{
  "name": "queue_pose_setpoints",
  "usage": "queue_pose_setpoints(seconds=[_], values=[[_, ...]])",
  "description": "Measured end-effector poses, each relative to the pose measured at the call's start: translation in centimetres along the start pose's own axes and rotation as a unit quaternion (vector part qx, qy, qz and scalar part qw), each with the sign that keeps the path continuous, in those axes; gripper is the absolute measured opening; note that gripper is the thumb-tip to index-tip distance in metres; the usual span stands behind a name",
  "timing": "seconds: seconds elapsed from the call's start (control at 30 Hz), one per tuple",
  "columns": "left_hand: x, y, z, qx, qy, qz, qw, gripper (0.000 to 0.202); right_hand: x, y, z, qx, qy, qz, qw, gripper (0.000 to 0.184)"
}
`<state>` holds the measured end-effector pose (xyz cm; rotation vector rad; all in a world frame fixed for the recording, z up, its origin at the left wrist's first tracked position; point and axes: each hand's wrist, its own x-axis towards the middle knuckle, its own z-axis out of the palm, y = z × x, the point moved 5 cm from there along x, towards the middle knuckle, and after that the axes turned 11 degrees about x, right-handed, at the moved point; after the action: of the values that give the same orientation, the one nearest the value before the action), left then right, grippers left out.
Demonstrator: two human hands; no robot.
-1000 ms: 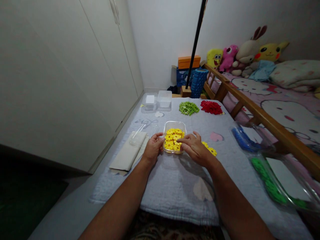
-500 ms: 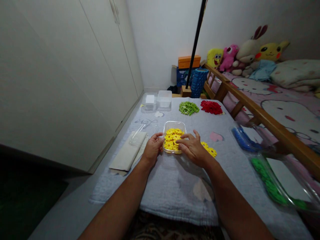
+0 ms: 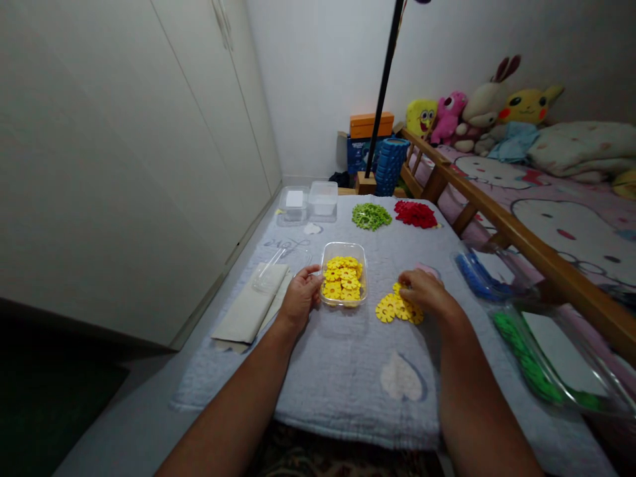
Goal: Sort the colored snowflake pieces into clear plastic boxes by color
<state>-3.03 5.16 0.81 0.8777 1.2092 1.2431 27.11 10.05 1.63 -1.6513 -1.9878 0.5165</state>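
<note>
Cloth (image 3: 342,371) between cupboard (image 3: 124,146) and bed (image 3: 586,222) bears yellow flower-shaped discs (image 3: 342,273).

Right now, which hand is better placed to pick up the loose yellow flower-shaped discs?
Probably the right hand: it is at the loose yellow flower-shaped discs, while the clear plastic container stands between them and the left hand.

The 2 hands (image 3: 299,298) are bare; so are the 2 forearms (image 3: 233,411), narrower toward the wrists (image 3: 287,327).

Free way above walled tub (image 3: 344,250)
</note>
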Motion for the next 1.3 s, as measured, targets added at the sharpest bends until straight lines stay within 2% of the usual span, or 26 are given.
queue_pose_setpoints(seconds=[0.13, 0.27, 0.4, 0.57, 0.7, 0.77, 0.87, 1.03, 1.17, 1.3], values=[[-0.1, 0.1, 0.0, 0.005, 0.002, -0.004, 1.000, 0.052, 0.1, 0.5, 0.1, -0.020, -0.043, 0.074, 0.996, 0.018], [-0.2, 0.2, 0.0, 0.013, 0.008, -0.006, 1.000, 0.052, 0.2, -0.5, -0.5, 0.055, -0.039, 0.050, 0.996, 0.009], [-0.2, 0.1, 0.0, 0.006, 0.006, -0.010, 1.000, 0.054, 0.2, -2.1, -1.4, 0.164, -0.012, 0.022, 0.986, 0.018], [-0.2, 0.2, 0.0, -0.002, 0.007, -0.004, 1.000, 0.052, 0.1, -3.8, -2.1, 0.300, 0.063, 0.041, 0.951, 0.025], [-0.1, 0.1, 0.1, -0.002, -0.003, 0.000, 1.000, 0.052, -0.1, -6.0, -1.3, 0.405, 0.076, 0.017, 0.911, 0.027], [-0.1, 0.0, 0.0, 0.000, -0.004, -0.001, 1.000, 0.052, -0.2, -7.5, -0.8, 0.397, 0.085, -0.016, 0.914, 0.022], [0.1, -0.3, -0.1, 0.001, -0.006, -0.001, 1.000, 0.052, -0.6, -10.0, 0.0, 0.339, 0.097, -0.068, 0.933, 0.014], [0.2, -0.5, -0.1, -0.008, -0.014, 0.003, 1.000, 0.053, -1.0, -12.8, 1.9, 0.280, 0.060, -0.128, 0.950, 0.012], [0.2, -0.5, -0.1, 0.000, -0.011, 0.000, 1.000, 0.053, -0.9, -11.8, 1.2, 0.252, 0.091, -0.110, 0.957, 0.020], [0.3, -0.5, -0.1, 0.004, -0.009, 0.000, 1.000, 0.053, -0.3, -8.4, -1.1, 0.194, 0.149, -0.057, 0.968, 0.024]])
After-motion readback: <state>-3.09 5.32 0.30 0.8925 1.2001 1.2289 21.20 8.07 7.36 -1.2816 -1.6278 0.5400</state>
